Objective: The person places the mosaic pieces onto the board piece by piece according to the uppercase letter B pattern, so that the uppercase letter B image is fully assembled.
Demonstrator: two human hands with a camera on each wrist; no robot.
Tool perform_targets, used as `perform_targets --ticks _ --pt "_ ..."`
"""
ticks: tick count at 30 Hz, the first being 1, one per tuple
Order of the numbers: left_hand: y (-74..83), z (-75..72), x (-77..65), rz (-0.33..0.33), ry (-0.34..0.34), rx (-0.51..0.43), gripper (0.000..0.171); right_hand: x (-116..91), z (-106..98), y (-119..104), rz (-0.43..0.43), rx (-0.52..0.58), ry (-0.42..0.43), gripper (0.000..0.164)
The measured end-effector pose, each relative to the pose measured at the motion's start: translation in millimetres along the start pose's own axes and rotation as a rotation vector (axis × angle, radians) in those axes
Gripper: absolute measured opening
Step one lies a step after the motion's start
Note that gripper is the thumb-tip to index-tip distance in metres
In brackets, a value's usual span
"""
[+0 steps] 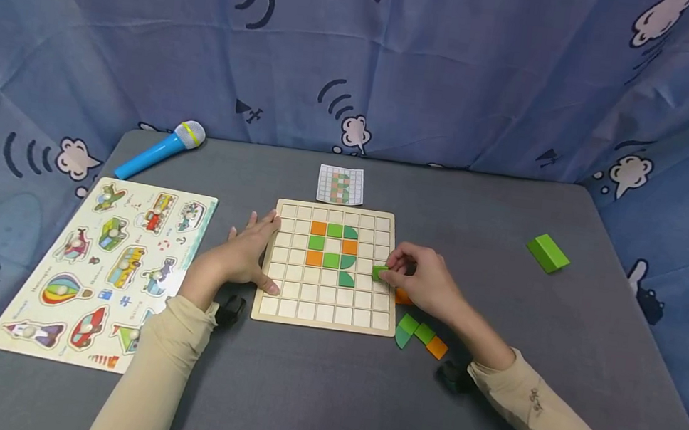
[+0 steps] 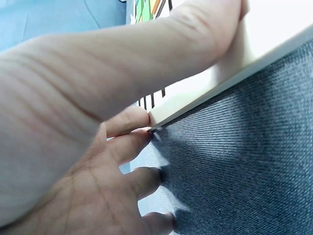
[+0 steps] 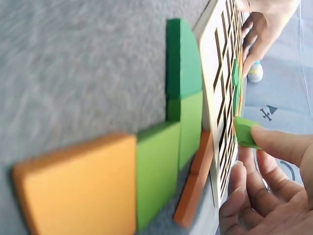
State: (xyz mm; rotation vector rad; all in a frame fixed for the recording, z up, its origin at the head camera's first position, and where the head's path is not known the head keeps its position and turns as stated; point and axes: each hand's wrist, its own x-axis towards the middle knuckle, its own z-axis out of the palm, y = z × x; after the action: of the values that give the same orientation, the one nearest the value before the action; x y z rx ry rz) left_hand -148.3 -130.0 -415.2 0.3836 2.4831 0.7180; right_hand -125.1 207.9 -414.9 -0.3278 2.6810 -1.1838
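Note:
Over the right side of a wooden grid board (image 1: 364, 316), my right hand (image 1: 424, 276) pinches a light green block (image 1: 379, 273) between thumb and fingers. In the right wrist view the green block (image 3: 246, 132) is tilted at the fingertips. My left hand (image 1: 241, 251) rests at the board's left edge, thumb on top and the other fingers spread along the side. Near the board's middle sit orange, light green and dark green pieces, among them an orange square (image 1: 318, 228) and a dark green quarter-round (image 1: 346, 280).
Loose pieces lie beside the board's lower right corner, including an orange square (image 1: 436, 347) and a dark green quarter-round (image 1: 402, 337). A pattern card (image 1: 357, 188) lies behind the board. To the left are a picture puzzle (image 1: 99, 271) and blue microphone (image 1: 154, 157); far right, a green block (image 1: 548, 254).

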Motion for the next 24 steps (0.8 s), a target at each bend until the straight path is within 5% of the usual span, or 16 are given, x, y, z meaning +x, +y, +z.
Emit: perform_targets --ticks 24 --pt "-0.4 0.1 -1.1 0.012 0.005 -0.004 0.132 14 36 -30 -0.083 0.034 -0.065 0.005"
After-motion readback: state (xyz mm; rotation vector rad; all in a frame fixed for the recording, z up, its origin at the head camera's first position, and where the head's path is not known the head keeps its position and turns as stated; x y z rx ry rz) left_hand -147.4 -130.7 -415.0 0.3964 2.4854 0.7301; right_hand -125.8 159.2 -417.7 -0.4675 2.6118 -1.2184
